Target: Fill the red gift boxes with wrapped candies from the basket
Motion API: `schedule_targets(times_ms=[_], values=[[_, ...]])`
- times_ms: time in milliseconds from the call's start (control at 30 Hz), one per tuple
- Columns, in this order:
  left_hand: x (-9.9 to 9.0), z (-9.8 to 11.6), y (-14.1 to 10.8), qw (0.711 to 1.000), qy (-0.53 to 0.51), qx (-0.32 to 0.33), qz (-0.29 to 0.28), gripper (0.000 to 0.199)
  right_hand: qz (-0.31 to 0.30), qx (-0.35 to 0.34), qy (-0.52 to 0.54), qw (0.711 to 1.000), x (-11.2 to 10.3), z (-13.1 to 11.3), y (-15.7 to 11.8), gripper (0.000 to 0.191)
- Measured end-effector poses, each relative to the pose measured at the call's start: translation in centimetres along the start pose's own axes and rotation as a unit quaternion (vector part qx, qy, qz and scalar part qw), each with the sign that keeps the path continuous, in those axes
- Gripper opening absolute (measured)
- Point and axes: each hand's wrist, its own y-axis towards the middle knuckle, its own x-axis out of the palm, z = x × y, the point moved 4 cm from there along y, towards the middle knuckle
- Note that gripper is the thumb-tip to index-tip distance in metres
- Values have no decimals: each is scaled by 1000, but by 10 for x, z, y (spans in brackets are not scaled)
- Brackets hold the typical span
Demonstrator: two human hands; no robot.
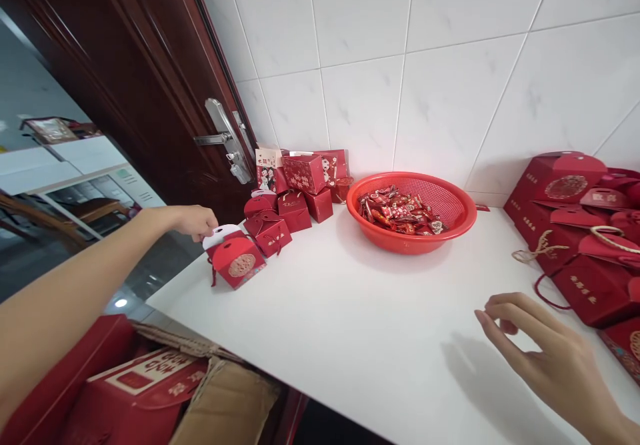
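Sitting around eleven o'clock on the white table (350, 325) (the person's straight-ahead being twelve) is a little red gift box (237, 259) with a pale medallion on its front. The left hand (193, 220) is right at its back flap (214, 237), fingers curled, but I honestly can't tell if they're pinching it or just touching. The right hand (553, 351) hovers toward half past two, loosely bent, nothing in it, near a cluster of red carry boxes (566, 237) at two. A red plastic colander (407, 243) of wrapped candies (397, 211) is just past twelve. My guess on the box: thin folded card, super light, stiff along the creases but easy to dent. I'd grab the lower side walls; flaps look bendy.
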Motion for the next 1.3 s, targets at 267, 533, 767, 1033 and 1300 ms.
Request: schedule_targets(times_ms=[267, 533, 767, 1033, 1300], values=[[-8, 126, -25, 962, -93, 192, -173, 33, -84, 37, 73, 993, 25, -7, 6, 16], [11, 285, -20, 885, 11, 452, -109, 26, -135, 16, 114, 984, 32, -32, 51, 24], [40, 314, 10, 888, -109, 440, -79, 14, -212, 59, 135, 966, 37, -25, 63, 31], [66, 302, 22, 896, -188, 401, -33, 11, -256, 14, 194, 947, 55, -26, 54, 40], [64, 309, 7, 893, -73, 441, -55, 24, -250, -74, -115, 959, 58, -39, 46, 28]])
